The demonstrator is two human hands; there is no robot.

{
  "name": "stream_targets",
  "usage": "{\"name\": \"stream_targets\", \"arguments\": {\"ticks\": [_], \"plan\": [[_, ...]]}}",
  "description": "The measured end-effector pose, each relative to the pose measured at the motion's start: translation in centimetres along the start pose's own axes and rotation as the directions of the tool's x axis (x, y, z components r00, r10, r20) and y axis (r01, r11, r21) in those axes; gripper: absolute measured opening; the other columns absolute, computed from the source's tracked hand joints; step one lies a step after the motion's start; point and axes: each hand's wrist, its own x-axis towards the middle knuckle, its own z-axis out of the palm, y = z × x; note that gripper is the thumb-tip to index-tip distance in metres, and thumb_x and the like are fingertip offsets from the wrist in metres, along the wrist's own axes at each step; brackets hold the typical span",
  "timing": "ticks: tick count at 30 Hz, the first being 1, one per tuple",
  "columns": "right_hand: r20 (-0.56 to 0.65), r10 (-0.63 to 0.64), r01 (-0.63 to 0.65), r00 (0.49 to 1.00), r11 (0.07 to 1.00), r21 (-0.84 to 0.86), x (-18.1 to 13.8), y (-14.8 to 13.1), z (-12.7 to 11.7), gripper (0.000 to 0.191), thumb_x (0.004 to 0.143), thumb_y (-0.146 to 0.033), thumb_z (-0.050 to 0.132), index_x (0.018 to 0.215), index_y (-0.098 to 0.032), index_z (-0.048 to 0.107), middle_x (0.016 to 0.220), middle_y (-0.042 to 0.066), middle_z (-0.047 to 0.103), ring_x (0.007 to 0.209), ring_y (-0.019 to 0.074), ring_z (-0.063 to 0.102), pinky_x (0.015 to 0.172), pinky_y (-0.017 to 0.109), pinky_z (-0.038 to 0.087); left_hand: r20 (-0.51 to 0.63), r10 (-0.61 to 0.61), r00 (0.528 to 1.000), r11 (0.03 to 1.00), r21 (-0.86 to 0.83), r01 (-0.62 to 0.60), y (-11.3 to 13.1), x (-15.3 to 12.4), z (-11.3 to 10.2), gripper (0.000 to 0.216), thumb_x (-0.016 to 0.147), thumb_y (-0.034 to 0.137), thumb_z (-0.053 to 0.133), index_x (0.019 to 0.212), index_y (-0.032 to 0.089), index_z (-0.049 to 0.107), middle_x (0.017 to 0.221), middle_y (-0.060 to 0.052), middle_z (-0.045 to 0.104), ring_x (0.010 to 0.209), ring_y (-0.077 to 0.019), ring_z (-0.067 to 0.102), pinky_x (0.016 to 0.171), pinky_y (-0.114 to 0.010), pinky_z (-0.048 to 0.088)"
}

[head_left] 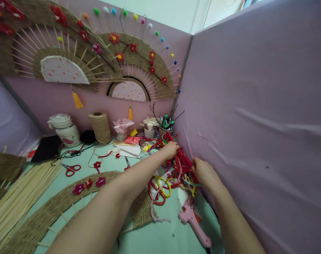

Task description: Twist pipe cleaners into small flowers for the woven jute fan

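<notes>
A bundle of red pipe cleaners (183, 159) lies in a tangled heap by the right-hand partition, mixed with pink, yellow, green and purple ones. My left hand (171, 150) is closed on the far end of the red bundle, its fingertips partly hidden. At the near right side, my right hand (205, 171) has its fingers closed around the same strands. Yellow-handled scissors (164, 187) and larger red-handled scissors (156, 197) lie just below the heap. Closer to me rests a pink glue gun (194, 224). Under my left forearm is a woven twine arch (57, 194) bearing small red and magenta flowers.
Lilac partitions (255, 116) close in the right and back, with finished woven fans (141, 53) mounted behind. Along the back stand a white flask (66, 130), a twine spool (100, 128) and pots. Thin wooden strips (25, 201) and small red scissors (71, 170) lie left.
</notes>
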Motion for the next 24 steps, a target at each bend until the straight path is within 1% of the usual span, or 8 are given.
{"name": "stream_targets", "arguments": {"ticks": [5,7,11,14,16,19,21,24], "plan": [[-0.185,0.095,-0.085,0.978,0.995,0.057,-3.2,1.4,-0.6,0.018,0.084,-0.018,0.037,0.083,-0.017,0.056,0.073,0.010,0.066,0.064,0.0185,0.061,0.054,0.026,0.030,-0.008,-0.037,0.999,0.999,0.000,0.037,-0.5,0.3,0.5,0.026,0.082,0.016,0.043,0.097,0.010,0.064,0.099,-0.014,0.061,0.094,-0.0221,0.054,0.087,-0.034,0.041],[-0.373,0.196,-0.134,0.907,0.973,0.187,-4.6,1.5,-1.0,0.017,0.085,-0.021,0.039,0.082,-0.017,0.055,0.070,0.009,0.064,0.061,0.0176,0.059,0.055,0.026,0.034,-0.009,-0.037,0.999,0.999,-0.009,0.037,-0.5,0.2,0.5,0.028,0.081,0.013,0.042,0.100,0.010,0.063,0.101,-0.014,0.061,0.095,-0.0217,0.055,0.088,-0.034,0.041],[-0.726,0.510,0.132,0.461,0.770,0.624,-7.3,0.6,-1.8,0.024,0.087,-0.036,0.044,0.096,-0.016,0.052,0.072,0.005,0.060,0.057,0.0149,0.057,0.059,0.027,0.045,-0.018,-0.009,1.000,0.999,-0.040,0.009,-0.2,-0.5,-0.6,0.041,0.078,0.006,0.042,0.116,0.013,0.055,0.118,-0.011,0.057,0.106,-0.0189,0.052,0.093,-0.031,0.039],[-0.681,0.663,0.361,0.311,0.581,0.730,-8.9,-0.9,-2.1,0.025,0.083,-0.041,0.052,0.093,-0.018,0.050,0.074,0.001,0.057,0.050,0.0106,0.052,0.053,0.025,0.045,-0.112,-0.005,0.994,0.994,-0.106,-0.007,0.7,-2.4,-3.1,0.043,0.078,0.004,0.040,0.118,0.014,0.054,0.122,-0.010,0.056,0.111,-0.0182,0.050,0.097,-0.031,0.038],[-0.617,0.697,0.421,0.365,0.468,0.777,-9.6,-2.3,-1.8,0.023,0.080,-0.039,0.058,0.088,-0.019,0.051,0.072,-0.001,0.057,0.052,0.0088,0.050,0.053,0.022,0.043,-0.228,-0.059,0.972,0.986,-0.167,0.021,2.0,-4.9,-5.5,0.038,0.079,0.006,0.040,0.113,0.012,0.057,0.118,-0.011,0.058,0.109,-0.0191,0.051,0.097,-0.032,0.037],[-0.399,0.611,0.403,0.684,0.140,0.904,-10.6,-5.7,-0.6,0.022,0.077,-0.040,0.061,0.082,-0.020,0.052,0.068,-0.002,0.056,0.052,0.0083,0.049,0.047,0.018,0.039,-0.318,-0.243,0.916,0.914,-0.392,0.106,4.5,-10.6,-8.8,0.025,0.082,0.016,0.044,0.099,0.015,0.063,0.102,-0.008,0.065,0.098,-0.0191,0.056,0.089,-0.033,0.043],[-0.247,0.393,0.284,0.886,-0.040,0.958,-11.2,-8.8,0.7,0.023,0.076,-0.041,0.061,0.081,-0.021,0.051,0.063,-0.004,0.054,0.047,0.0081,0.045,0.043,0.018,0.035,-0.228,-0.400,0.887,0.752,-0.636,0.176,6.2,-15.5,-10.1,0.022,0.083,0.028,0.048,0.094,0.017,0.064,0.095,-0.006,0.067,0.088,-0.0178,0.059,0.076,-0.029,0.046],[-0.201,0.079,0.209,0.976,-0.112,0.972,-11.9,-14.1,2.9,0.022,0.077,-0.040,0.060,0.078,-0.020,0.052,0.061,-0.004,0.050,0.050,0.0091,0.045,0.044,0.018,0.036,-0.018,-0.626,0.779,0.386,-0.876,0.290,8.2,-23.1,-10.1,0.030,0.083,0.040,0.048,0.091,0.015,0.063,0.083,-0.005,0.066,0.070,-0.0141,0.058,0.061,-0.025,0.044]]}}
